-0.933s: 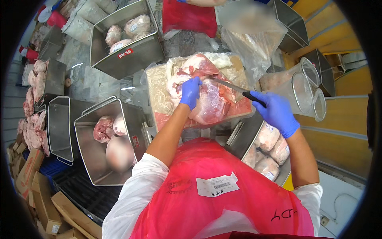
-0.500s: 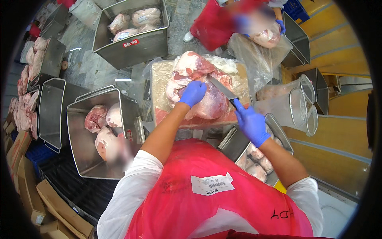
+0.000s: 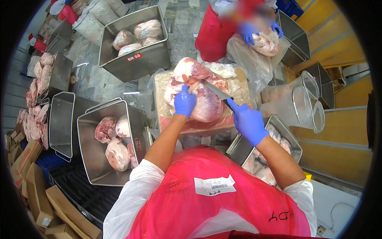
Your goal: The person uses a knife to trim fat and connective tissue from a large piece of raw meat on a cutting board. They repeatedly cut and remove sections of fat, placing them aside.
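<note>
My gloved left hand (image 3: 184,103) has its fingers closed on the left part of a large raw pink-and-white piece of meat (image 3: 205,106). My gloved right hand (image 3: 248,124) is closed on the black handle of a long knife (image 3: 215,89). The blade slants up and left across the meat, its tip against the cut middle beside my left fingers. The meat rests on a plastic-covered board (image 3: 164,118), with white crumpled plastic behind it.
A co-worker (image 3: 211,30) in a red apron handles meat (image 3: 266,46) across from me. Steel bins holding meat stand left (image 3: 86,139), behind (image 3: 113,63) and right (image 3: 296,157). Clear mesh-like sleeves with metal rims (image 3: 294,113) are at right, cardboard (image 3: 57,203) at lower left.
My right hand and knife handle have moved left and lower, angling the blade more steeply. My left hand stays on the meat. The co-worker has come further into view, holding meat.
</note>
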`<action>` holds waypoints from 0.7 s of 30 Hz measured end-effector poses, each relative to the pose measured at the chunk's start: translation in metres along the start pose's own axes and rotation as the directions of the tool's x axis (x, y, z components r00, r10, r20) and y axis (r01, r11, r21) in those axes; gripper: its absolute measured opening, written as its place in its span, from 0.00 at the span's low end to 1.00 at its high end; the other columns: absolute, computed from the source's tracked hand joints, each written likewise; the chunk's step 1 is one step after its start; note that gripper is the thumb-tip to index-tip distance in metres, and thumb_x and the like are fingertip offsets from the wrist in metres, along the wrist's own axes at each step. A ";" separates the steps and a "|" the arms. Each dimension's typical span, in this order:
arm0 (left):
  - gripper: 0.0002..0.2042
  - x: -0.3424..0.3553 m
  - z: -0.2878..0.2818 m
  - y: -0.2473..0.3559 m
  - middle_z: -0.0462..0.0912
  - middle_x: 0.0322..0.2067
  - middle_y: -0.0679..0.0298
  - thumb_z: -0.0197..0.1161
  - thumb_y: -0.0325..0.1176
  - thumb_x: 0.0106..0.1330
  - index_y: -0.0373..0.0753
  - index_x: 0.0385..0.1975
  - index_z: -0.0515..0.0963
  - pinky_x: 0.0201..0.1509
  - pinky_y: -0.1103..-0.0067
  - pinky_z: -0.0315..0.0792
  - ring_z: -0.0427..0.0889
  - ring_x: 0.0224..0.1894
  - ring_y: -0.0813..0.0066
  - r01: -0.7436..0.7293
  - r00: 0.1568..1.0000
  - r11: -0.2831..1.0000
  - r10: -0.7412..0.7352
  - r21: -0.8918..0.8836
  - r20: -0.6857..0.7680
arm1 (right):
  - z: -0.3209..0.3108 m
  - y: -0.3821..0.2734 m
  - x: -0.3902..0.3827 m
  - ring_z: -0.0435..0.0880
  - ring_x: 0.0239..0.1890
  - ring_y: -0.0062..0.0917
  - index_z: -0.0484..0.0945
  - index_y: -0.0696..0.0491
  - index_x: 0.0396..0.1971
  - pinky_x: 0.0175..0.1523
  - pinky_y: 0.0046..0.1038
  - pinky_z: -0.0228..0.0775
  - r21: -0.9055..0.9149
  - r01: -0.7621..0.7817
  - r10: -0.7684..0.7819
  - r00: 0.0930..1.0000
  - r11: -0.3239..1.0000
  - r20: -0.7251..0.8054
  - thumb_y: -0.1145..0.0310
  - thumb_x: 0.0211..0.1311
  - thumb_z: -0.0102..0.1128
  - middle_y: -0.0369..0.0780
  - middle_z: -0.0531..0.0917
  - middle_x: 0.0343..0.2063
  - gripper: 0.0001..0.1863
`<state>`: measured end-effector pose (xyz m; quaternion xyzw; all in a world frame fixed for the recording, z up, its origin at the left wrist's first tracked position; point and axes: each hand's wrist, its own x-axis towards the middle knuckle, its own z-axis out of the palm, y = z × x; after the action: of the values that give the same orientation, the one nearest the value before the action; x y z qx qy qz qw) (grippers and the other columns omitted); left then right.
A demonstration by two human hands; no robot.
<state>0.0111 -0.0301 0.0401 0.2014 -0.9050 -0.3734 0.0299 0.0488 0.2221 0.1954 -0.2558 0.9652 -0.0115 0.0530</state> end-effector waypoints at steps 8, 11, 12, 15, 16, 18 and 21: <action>0.23 0.038 -0.002 -0.023 0.80 0.52 0.51 0.70 0.42 0.61 0.41 0.53 0.75 0.59 0.56 0.68 0.76 0.57 0.48 -0.264 0.905 0.931 0.329 0.251 -0.269 | -0.035 0.034 0.038 0.87 0.31 0.42 0.76 0.42 0.64 0.35 0.45 0.78 -0.044 0.141 -0.137 0.987 0.989 0.090 0.71 0.63 0.54 0.46 0.85 0.29 0.28; 0.34 0.055 0.003 -0.032 0.77 0.58 0.52 0.68 0.51 0.62 0.37 0.65 0.71 0.64 0.50 0.62 0.73 0.59 0.50 -0.352 0.801 0.897 0.436 0.267 -0.410 | -0.043 0.048 0.041 0.86 0.31 0.44 0.77 0.42 0.63 0.34 0.45 0.77 -0.044 0.140 -0.134 0.984 0.989 0.119 0.70 0.63 0.56 0.46 0.85 0.29 0.26; 0.34 0.060 0.002 -0.036 0.80 0.55 0.52 0.67 0.55 0.64 0.42 0.66 0.72 0.60 0.52 0.68 0.77 0.58 0.47 -0.318 0.879 0.912 0.386 0.259 -0.280 | -0.044 0.050 0.041 0.86 0.31 0.44 0.77 0.42 0.62 0.34 0.45 0.77 -0.050 0.134 -0.126 0.984 0.990 0.129 0.70 0.63 0.57 0.46 0.85 0.29 0.26; 0.31 0.073 -0.005 -0.020 0.81 0.55 0.53 0.61 0.58 0.68 0.45 0.64 0.76 0.60 0.50 0.68 0.77 0.58 0.47 -0.225 0.954 0.928 0.271 0.296 -0.127 | -0.047 0.044 0.030 0.86 0.29 0.42 0.78 0.44 0.61 0.33 0.44 0.77 -0.118 0.135 -0.130 0.990 0.984 0.047 0.70 0.63 0.57 0.46 0.84 0.29 0.25; 0.27 0.077 -0.001 -0.018 0.82 0.55 0.53 0.55 0.59 0.72 0.48 0.61 0.80 0.59 0.49 0.69 0.78 0.57 0.47 -0.181 0.964 0.936 0.229 0.300 -0.132 | -0.048 0.038 0.025 0.86 0.29 0.41 0.77 0.45 0.61 0.33 0.43 0.77 -0.183 0.124 -0.120 0.992 0.975 0.032 0.70 0.62 0.58 0.45 0.84 0.29 0.25; 0.25 0.084 -0.002 -0.005 0.83 0.54 0.53 0.54 0.58 0.73 0.49 0.59 0.81 0.58 0.50 0.69 0.78 0.57 0.47 -0.122 0.985 0.939 0.153 0.320 -0.074 | -0.045 0.027 0.015 0.87 0.28 0.38 0.76 0.48 0.62 0.32 0.41 0.77 -0.314 0.090 -0.094 0.996 0.945 0.003 0.71 0.62 0.58 0.44 0.83 0.29 0.26; 0.24 0.095 0.007 0.000 0.83 0.53 0.55 0.52 0.57 0.74 0.49 0.57 0.82 0.60 0.50 0.68 0.78 0.56 0.50 -0.106 0.994 0.947 0.109 0.305 0.004 | -0.038 0.013 0.004 0.87 0.27 0.35 0.74 0.52 0.63 0.30 0.39 0.77 -0.351 0.113 -0.072 0.989 0.930 0.129 0.73 0.60 0.58 0.43 0.81 0.28 0.28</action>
<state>-0.0775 -0.0615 0.0259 0.1563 -0.9612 -0.2261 0.0245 0.0345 0.2308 0.2319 -0.3066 0.9335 0.1759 0.0599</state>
